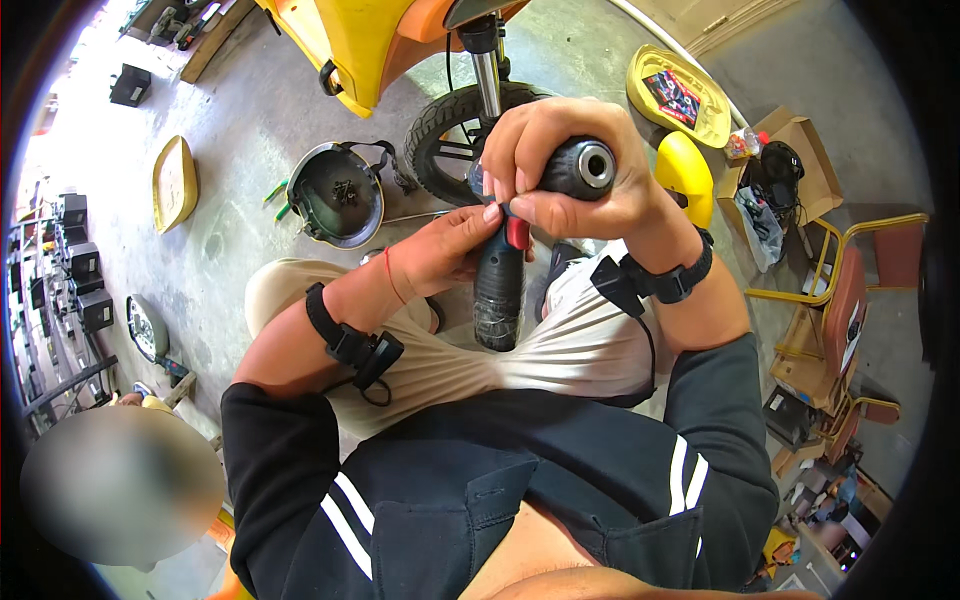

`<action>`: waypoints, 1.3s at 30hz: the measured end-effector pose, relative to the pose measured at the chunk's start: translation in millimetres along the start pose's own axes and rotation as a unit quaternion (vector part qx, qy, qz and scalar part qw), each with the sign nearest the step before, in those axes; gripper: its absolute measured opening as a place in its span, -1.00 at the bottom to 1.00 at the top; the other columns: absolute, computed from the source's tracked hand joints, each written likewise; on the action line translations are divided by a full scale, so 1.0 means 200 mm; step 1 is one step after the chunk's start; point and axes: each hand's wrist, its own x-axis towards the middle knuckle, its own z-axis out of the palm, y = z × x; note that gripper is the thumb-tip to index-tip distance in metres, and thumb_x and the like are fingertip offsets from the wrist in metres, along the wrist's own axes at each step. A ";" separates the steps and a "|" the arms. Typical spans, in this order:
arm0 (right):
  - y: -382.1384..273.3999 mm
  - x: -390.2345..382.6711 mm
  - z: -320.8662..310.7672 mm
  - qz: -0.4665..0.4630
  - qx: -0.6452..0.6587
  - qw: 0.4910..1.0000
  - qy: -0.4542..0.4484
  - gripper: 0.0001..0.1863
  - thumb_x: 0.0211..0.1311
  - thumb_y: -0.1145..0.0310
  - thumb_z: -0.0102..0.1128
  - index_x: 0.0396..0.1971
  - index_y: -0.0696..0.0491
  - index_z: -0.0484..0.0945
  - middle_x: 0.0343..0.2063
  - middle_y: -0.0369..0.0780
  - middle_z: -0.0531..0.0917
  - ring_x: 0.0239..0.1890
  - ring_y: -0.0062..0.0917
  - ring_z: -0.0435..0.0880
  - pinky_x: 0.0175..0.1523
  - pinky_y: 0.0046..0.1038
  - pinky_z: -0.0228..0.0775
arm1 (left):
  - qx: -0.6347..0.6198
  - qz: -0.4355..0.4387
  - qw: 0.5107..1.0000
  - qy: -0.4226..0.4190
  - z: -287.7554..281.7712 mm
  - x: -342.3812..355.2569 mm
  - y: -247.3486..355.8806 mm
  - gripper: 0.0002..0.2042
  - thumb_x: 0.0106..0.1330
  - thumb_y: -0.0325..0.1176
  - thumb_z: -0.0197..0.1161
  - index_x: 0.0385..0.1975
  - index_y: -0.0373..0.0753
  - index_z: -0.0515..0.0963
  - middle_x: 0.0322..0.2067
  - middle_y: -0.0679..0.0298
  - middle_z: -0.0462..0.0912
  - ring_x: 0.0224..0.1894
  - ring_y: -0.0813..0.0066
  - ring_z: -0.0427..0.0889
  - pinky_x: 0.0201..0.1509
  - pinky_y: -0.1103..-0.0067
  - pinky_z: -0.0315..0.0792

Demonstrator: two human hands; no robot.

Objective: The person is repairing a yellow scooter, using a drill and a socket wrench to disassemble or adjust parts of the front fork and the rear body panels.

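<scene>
A black power drill (pixel 499 300) with a red trigger is held above my knees, its handle hanging down toward me. My right hand (pixel 625 175) is closed, the fingers wrapped round the drill's front end, where a round dark chuck with a metal ring and open hole faces up. My left hand (pixel 450 240) is closed at the upper part of the handle, thumb beside the trigger. Some of its fingers are hidden behind the drill. Just beyond my hands stands a black tyre (pixel 440 130) under a metal fork (pixel 487 80).
Yellow bodywork (pixel 350 45) rises ahead. An upturned dark bowl (pixel 335 225) with several small dark parts sits on the floor at left, green-handled tools (pixel 277 200) beside it. At right are a yellow tray (pixel 715 128), a cardboard box (pixel 815 165) and chairs (pixel 845 290). Another person (pixel 125 485) is lower left.
</scene>
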 end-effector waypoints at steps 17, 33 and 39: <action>-0.03 0.00 0.02 -0.072 -0.059 0.994 0.049 -0.85 -0.01 0.62 0.30 -0.45 0.11 0.52 -0.42 -0.16 0.65 -0.37 -0.46 0.64 -0.18 -0.43 0.51 | -0.001 -0.015 0.999 0.034 0.02 0.00 0.10 -0.47 0.47 0.13 0.11 -0.02 -0.31 0.58 -0.11 0.17 0.68 -0.02 0.45 0.63 0.18 0.49 0.45; 0.09 0.00 0.09 0.031 -0.152 0.988 0.011 -0.88 -0.06 0.51 0.33 -0.48 0.08 0.57 -0.47 -0.22 0.67 -0.36 -0.42 0.69 -0.19 -0.43 0.55 | 0.437 0.053 0.893 0.088 -0.03 0.00 0.10 -0.64 0.35 -0.07 0.27 -0.08 -0.22 0.58 -0.27 0.27 0.70 -0.17 0.50 0.65 -0.04 0.50 0.52; 0.09 0.00 0.10 0.024 -0.178 0.984 -0.018 -0.87 -0.10 0.50 0.33 -0.50 0.07 0.56 -0.48 -0.22 0.66 -0.36 -0.39 0.69 -0.18 -0.40 0.55 | 0.369 0.050 0.925 0.073 -0.01 0.01 0.08 -0.70 0.35 -0.13 0.29 -0.13 -0.23 0.58 -0.31 0.29 0.68 -0.21 0.53 0.63 -0.10 0.53 0.53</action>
